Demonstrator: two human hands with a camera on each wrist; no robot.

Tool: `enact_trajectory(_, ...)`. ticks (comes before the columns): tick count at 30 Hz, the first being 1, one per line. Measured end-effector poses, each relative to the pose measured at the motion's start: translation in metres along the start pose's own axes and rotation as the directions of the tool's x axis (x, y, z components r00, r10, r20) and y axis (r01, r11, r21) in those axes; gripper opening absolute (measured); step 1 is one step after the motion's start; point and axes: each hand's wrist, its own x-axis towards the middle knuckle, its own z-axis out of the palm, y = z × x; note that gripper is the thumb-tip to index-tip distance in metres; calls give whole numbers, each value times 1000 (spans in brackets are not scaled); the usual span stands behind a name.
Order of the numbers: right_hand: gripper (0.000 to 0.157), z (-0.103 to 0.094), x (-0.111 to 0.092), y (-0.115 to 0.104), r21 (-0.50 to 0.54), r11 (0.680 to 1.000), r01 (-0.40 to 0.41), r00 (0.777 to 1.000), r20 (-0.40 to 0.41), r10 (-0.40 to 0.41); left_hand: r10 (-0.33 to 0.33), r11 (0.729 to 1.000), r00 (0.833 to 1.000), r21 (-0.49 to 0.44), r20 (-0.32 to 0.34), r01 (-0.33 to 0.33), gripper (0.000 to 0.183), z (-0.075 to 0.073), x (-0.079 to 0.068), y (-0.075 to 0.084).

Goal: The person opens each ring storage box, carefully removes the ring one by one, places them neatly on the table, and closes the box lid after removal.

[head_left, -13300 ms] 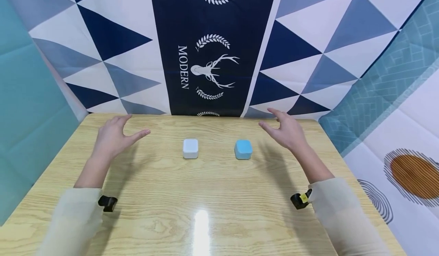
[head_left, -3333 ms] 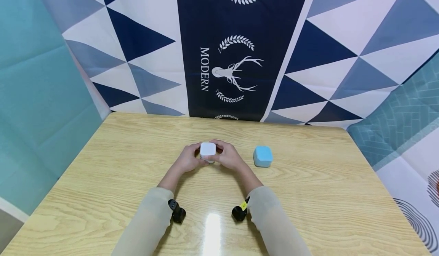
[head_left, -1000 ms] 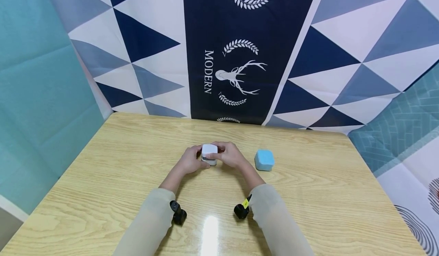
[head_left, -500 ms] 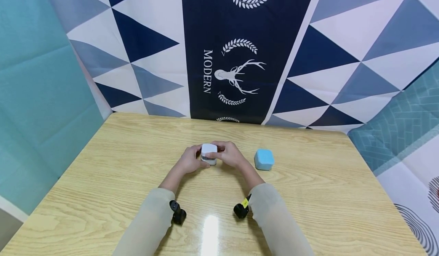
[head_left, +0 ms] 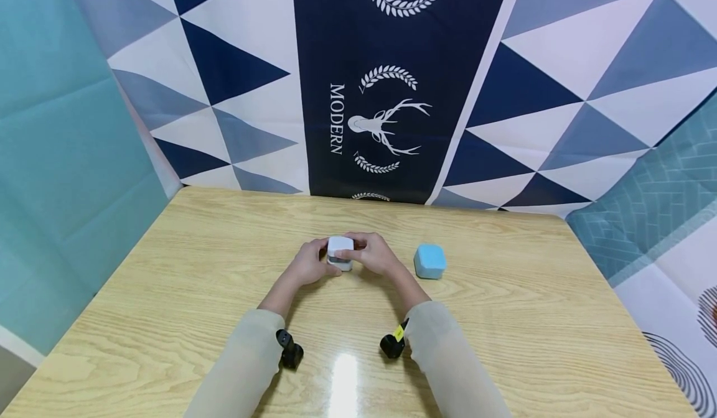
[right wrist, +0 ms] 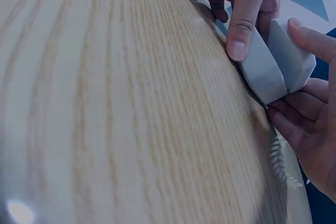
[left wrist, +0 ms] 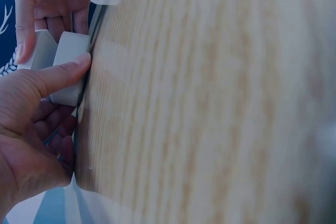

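A small white box (head_left: 340, 244) with rounded corners is on the table, held between both hands. My left hand (head_left: 308, 265) grips its lower part, with the thumb lying along the near side of the base (left wrist: 72, 49). My right hand (head_left: 376, 255) pinches the lid (right wrist: 290, 56) between thumb and fingers. Lid and base stand apart in a wedge-shaped gap at the near side, and a dark strip shows there in the head view. The inside of the box is hidden. To the right of the right hand sits a light blue box (head_left: 430, 261) of similar size, untouched.
The wooden table (head_left: 224, 343) carries both boxes. A patterned cloth (head_left: 386, 94) hangs behind its far edge, and a teal cloth (head_left: 73, 144) hangs at the left. Each sleeve has a small black camera (head_left: 291, 351) at the wrist.
Both hands have come in from the sides to the white box. Its lid, earlier down on the base, has tilted up at the near side. The blue box stays in place.
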Motion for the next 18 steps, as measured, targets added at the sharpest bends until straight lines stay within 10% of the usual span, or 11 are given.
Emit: enact_trajectory(18, 52, 0, -1, 1, 44, 999, 6, 1000, 5, -6, -3, 1000, 1000, -7, 6, 4, 72, 0, -2, 2)
